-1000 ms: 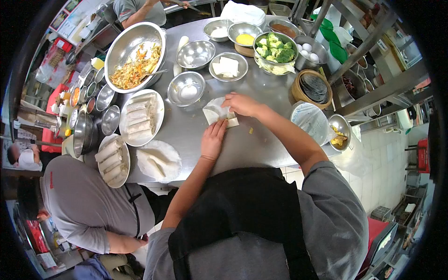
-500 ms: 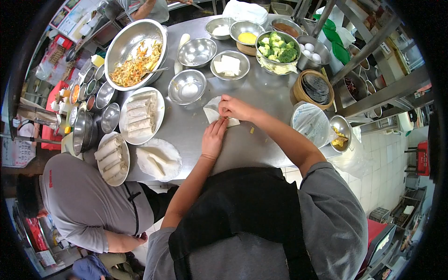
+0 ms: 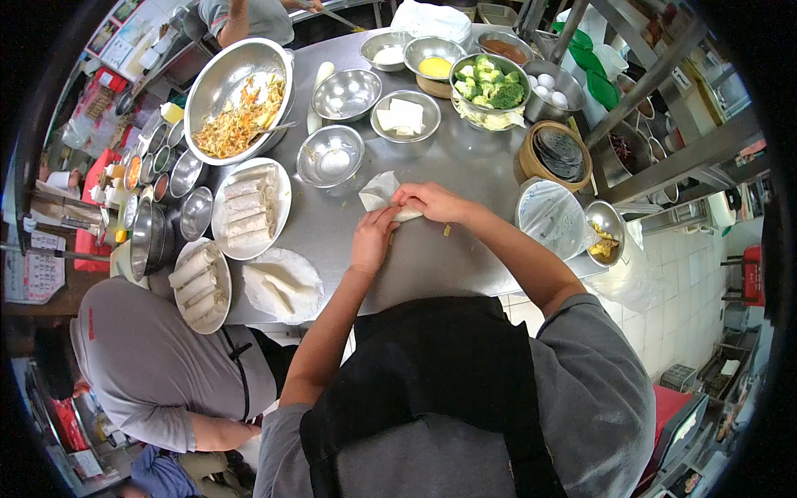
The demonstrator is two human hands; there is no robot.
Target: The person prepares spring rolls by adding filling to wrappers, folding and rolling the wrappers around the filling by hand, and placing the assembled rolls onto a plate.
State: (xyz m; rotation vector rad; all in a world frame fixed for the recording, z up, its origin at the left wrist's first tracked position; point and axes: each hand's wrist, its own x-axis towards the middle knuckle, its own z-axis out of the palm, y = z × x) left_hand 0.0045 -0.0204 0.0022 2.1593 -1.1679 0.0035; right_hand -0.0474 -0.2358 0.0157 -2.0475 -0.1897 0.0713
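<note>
A partly rolled spring roll [image 3: 408, 215] lies on the steel table between my hands, a loose flap of its white wrapper [image 3: 378, 189] spread on the far side. My left hand [image 3: 376, 241] is closed on the roll's left end. My right hand [image 3: 433, 204] grips it from above and the right, fingers curled over it. To the left, a stack of wrapper sheets [image 3: 297, 296] rests on the table, a folded sheet on top. Finished rolls fill an oval plate [image 3: 286, 179] and a second plate [image 3: 189, 329]. Shredded vegetable filling [image 3: 241, 124] sits in a large bowl.
Metal bowls stand along the far side, among them one of broccoli [image 3: 494, 83], one of white blocks [image 3: 402, 117] and one of eggs [image 3: 554, 93]. A bamboo steamer [image 3: 531, 158] and a plastic-lined container [image 3: 548, 228] are at right. A co-worker [image 3: 149, 357] bends at left.
The near part of the wrapper has been folded over, so a rolled shape now shows between my hands. My right hand has shifted slightly right and down.
</note>
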